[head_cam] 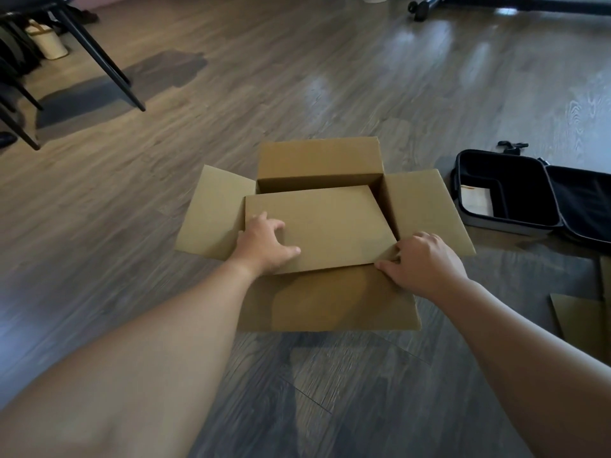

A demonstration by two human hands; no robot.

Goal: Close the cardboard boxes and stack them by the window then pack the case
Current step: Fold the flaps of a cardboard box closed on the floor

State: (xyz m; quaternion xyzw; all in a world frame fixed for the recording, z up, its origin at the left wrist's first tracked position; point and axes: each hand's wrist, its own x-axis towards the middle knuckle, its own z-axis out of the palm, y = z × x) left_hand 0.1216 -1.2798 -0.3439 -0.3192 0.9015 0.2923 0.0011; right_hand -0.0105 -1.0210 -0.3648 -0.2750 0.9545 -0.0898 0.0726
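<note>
head view: left hand [264,241] lies spread flat on the near flap [324,226] at frame centre, right hand [421,262] pinches its lower-right corner, far flap [317,157] stands upright just above.

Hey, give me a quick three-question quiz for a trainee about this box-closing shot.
1. True or false: the far flap of the cardboard box is folded down.
2. Which flap does the left hand press? A near flap B left flap C right flap
3. Fill in: the open black case lies to the box's ____.

Key: 1 false, it stands up. 2 A; the right hand is at its corner. 3 right.
</note>
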